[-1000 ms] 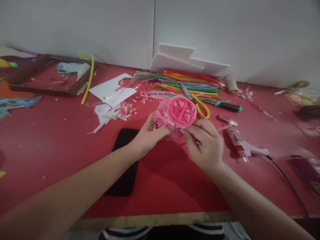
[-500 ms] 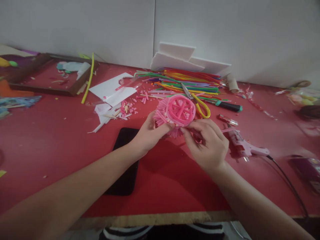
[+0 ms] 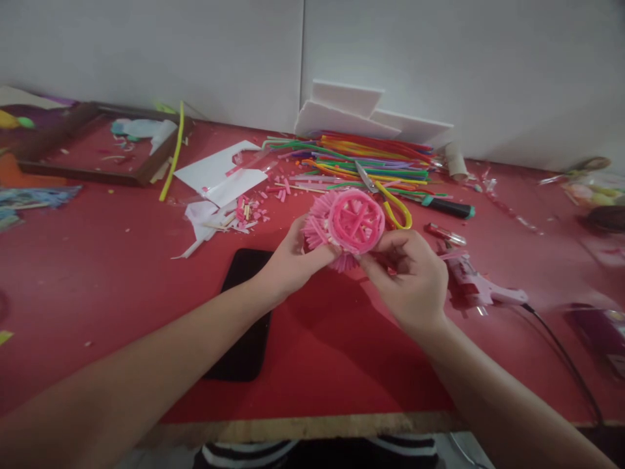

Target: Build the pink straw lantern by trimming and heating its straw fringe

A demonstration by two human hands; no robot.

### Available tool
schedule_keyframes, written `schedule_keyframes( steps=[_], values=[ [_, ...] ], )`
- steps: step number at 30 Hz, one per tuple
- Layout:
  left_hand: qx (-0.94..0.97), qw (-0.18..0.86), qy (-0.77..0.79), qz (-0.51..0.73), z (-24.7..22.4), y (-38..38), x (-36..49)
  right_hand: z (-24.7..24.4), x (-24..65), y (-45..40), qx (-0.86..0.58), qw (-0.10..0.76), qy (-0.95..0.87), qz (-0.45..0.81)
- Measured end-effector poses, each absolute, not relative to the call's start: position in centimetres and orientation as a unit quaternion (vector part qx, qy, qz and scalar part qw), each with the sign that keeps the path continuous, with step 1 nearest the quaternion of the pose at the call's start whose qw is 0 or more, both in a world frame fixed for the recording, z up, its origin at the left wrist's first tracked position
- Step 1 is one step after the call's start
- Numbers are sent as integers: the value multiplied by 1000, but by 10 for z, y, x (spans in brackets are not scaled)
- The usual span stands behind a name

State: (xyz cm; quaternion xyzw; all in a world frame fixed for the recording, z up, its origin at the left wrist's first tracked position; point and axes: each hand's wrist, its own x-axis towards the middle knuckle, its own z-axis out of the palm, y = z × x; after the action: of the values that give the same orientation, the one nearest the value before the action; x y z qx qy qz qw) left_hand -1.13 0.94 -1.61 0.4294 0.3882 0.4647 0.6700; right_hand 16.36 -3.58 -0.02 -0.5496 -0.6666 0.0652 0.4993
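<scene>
Above the table's front half I hold a round pink craft piece (image 3: 357, 221). A smooth pink ring with crossing strips inside faces me, and a fringe of short pink pieces sticks out around it. My left hand (image 3: 297, 255) is closed on its left side, thumb across the lower edge. My right hand (image 3: 410, 277) pinches the lower right edge between thumb and fingers; whether a small piece lies in that pinch is hidden. A thin pink strip shows just beyond the right knuckles, near the pink glue gun (image 3: 481, 286). Yellow-handled scissors (image 3: 398, 208) lie behind the craft piece.
A black phone (image 3: 244, 316) lies under my left forearm. Behind are colourful pipe cleaners (image 3: 371, 156), white boards (image 3: 346, 114), and pink scraps (image 3: 251, 212) beside white paper (image 3: 222, 172). A dark-handled tool (image 3: 448, 207) lies right, a brown frame (image 3: 83, 172) left. The glue gun's cord (image 3: 561, 345) runs forward.
The craft piece has shifted slightly right and down, its ring turning a little. My right fingers have curled in more at its edge. My left hand keeps its hold.
</scene>
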Motion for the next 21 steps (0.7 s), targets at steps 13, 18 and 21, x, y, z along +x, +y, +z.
schedule_keyframes(
  steps=[13,18,21],
  values=[
    [398,671,423,462,-10,8,-9,6,175,-27,-498,472,-725,55],
    [371,668,433,478,-9,7,-8,5,174,-28,-515,484,-695,131],
    [374,667,432,478,-9,7,-8,4,173,-28,-526,490,-675,164]
  ],
)
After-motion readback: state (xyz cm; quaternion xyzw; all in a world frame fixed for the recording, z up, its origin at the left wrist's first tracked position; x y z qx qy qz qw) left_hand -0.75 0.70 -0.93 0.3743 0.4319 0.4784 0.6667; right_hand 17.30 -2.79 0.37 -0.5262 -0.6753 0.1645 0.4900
